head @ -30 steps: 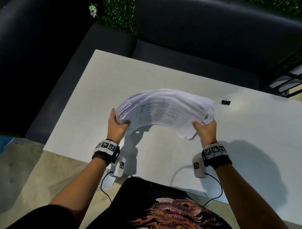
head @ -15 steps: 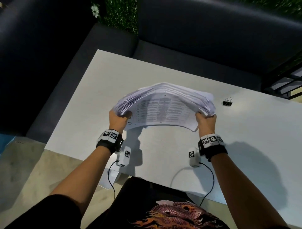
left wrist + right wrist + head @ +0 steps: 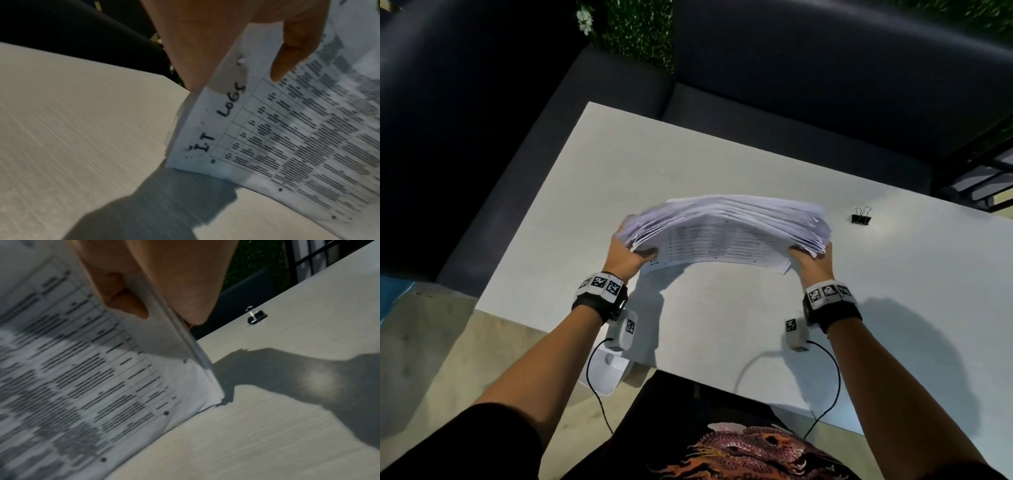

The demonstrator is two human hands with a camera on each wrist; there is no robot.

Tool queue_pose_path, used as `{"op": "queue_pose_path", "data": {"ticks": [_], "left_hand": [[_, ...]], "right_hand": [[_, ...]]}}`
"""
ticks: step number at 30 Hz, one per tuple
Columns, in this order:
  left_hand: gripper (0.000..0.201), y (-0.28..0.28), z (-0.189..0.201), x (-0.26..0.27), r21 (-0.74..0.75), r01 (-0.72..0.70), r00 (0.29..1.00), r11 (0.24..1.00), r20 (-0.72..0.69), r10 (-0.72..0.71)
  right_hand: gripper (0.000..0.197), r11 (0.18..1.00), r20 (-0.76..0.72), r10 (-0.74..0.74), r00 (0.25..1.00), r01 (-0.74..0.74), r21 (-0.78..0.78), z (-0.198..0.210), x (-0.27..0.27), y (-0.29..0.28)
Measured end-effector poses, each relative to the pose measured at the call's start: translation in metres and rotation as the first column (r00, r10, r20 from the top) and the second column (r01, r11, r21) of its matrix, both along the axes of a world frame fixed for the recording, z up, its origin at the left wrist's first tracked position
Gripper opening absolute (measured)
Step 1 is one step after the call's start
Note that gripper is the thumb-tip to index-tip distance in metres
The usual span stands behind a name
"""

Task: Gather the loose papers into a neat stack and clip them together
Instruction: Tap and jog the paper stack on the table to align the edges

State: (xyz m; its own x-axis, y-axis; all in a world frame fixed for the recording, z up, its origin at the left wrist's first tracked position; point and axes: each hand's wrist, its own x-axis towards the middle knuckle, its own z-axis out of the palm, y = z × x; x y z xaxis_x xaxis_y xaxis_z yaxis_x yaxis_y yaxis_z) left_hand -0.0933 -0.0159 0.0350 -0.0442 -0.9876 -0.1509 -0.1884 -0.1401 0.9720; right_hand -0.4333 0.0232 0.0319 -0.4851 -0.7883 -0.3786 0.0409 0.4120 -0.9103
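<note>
A pale, off-white counter (image 3: 722, 164) with a faint brushed grain fills the middle of the head view. Around its far and left sides wraps a dark, cushioned sofa (image 3: 808, 61). Behind the sofa's corner gap shows a green leafy hedge (image 3: 633, 31). At the far right is a black metal railing (image 3: 983, 174). The floor (image 3: 424, 346) is light beige stone or tile. Strong overhead light throws hard shadows on the counter.
</note>
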Motion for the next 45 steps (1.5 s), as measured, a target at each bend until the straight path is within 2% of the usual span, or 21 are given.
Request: {"op": "queue_pose_path", "data": {"ticks": [1, 5, 7, 10, 12, 16, 18, 21, 24, 27, 30, 34, 35, 37, 38, 39, 40, 42, 43, 44, 45], "left_hand": [[0.057, 0.000, 0.003, -0.004, 0.037, -0.017, 0.999, 0.999, -0.043, 0.018], [0.052, -0.013, -0.001, 0.005, 0.087, -0.039, 0.997, 0.995, -0.059, 0.044], [0.053, -0.011, -0.002, 0.001, 0.028, 0.002, 1.000, 1.000, 0.013, -0.002], [0.038, -0.012, -0.002, -0.016, 0.045, -0.110, 0.994, 0.993, 0.032, 0.109], [0.029, -0.018, 0.006, -0.020, 0.013, -0.183, 0.983, 0.983, 0.020, 0.182], [0.018, -0.027, 0.045, -0.020, -0.219, -0.161, 0.967, 0.962, 0.160, 0.198], [0.019, -0.020, 0.054, -0.014, -0.284, -0.186, 0.961, 0.940, 0.145, 0.234], [0.042, 0.005, 0.032, -0.001, -0.168, -0.220, 0.956, 0.961, 0.159, 0.246], [0.040, 0.033, -0.003, 0.007, -0.070, -0.184, 0.981, 0.980, 0.050, 0.188], [0.051, 0.038, -0.013, 0.001, -0.037, -0.179, 0.982, 0.983, 0.061, 0.181], [0.035, 0.024, -0.002, -0.005, -0.016, -0.167, 0.984, 0.986, 0.052, 0.168], [0.015, 0.000, 0.014, 0.010, -0.054, -0.076, 0.974, 0.996, 0.211, 0.085], [0.019, 0.000, 0.015, 0.015, -0.052, -0.048, 0.974, 0.997, 0.217, 0.058], [0.043, 0.009, 0.015, 0.016, -0.021, -0.027, 0.997, 0.999, 0.066, 0.029], [0.051, 0.017, 0.012, 0.013, 0.002, -0.010, 0.999, 1.000, 0.030, 0.009], [0.055, 0.024, 0.008, 0.007, 0.037, 0.011, 1.000, 0.999, 0.021, -0.011], [0.058, 0.029, 0.003, 0.001, 0.067, 0.029, 0.999, 0.997, 0.033, -0.031], [0.055, 0.029, -0.003, -0.008, 0.105, -0.026, 0.998, 0.994, 0.055, 0.020], [0.051, 0.025, -0.004, -0.010, 0.101, -0.065, 0.996, 0.993, 0.067, 0.058], [0.048, 0.020, -0.002, -0.010, 0.096, -0.087, 0.994, 0.992, 0.079, 0.080], [0.045, 0.015, -0.001, -0.009, 0.109, -0.085, 0.993, 0.990, 0.088, 0.075]], "right_hand": [[0.054, 1.000, -0.005, 0.006, 1.000, -0.006, 0.008, 0.001, 0.003, -0.001], [0.041, 0.998, -0.060, 0.007, 0.998, -0.003, 0.060, 0.000, -0.007, -0.014], [0.052, 0.995, -0.015, -0.024, 1.000, 0.025, 0.094, -0.018, -0.013, -0.012], [0.063, 0.993, 0.012, -0.089, 0.996, 0.088, 0.084, -0.030, -0.011, -0.013], [0.069, 0.992, 0.011, -0.119, 0.993, 0.119, 0.044, 0.000, 0.001, -0.017], [0.044, 0.979, -0.003, -0.148, 0.989, 0.146, -0.143, 0.058, 0.012, -0.022], [0.042, 0.960, -0.040, -0.159, 0.987, 0.145, -0.239, 0.074, 0.015, -0.016], [0.040, 0.961, 0.056, -0.164, 0.985, 0.173, -0.218, 0.059, 0.018, 0.004], [0.040, 0.982, 0.285, -0.076, 0.956, 0.121, -0.143, 0.025, 0.020, 0.024], [0.041, 0.988, 0.157, -0.010, 0.988, 0.034, -0.149, 0.007, 0.018, 0.020], [0.009, 0.997, 0.008, 0.016, 1.000, -0.015, -0.078, -0.002, 0.017, 0.015], [0.045, 0.990, -0.048, -0.038, 0.998, 0.031, -0.135, 0.015, 0.007, -0.006], [0.046, 0.980, -0.018, -0.030, 0.999, 0.026, -0.197, 0.017, 0.003, -0.009], [0.029, 0.983, -0.030, 0.069, 0.997, -0.074, -0.169, -0.003, -0.006, -0.004], [0.036, 0.988, -0.099, 0.128, 0.987, -0.136, -0.076, -0.011, -0.007, 0.003], [0.058, 0.984, -0.111, 0.175, 0.978, -0.169, 0.060, -0.023, -0.006, 0.011], [0.071, 0.957, -0.142, 0.232, 0.962, -0.199, 0.212, -0.028, -0.002, 0.017], [0.060, 0.860, -0.356, 0.441, 0.824, -0.274, 0.431, -0.039, 0.002, 0.022], [0.064, 0.839, -0.454, 0.510, 0.731, -0.305, 0.451, -0.044, -0.002, 0.017], [0.066, 0.856, -0.510, 0.501, 0.699, -0.313, 0.411, -0.040, -0.004, 0.011], [0.060, 0.863, -0.477, 0.489, 0.730, -0.327, 0.385, -0.040, -0.011, 0.005]]}}
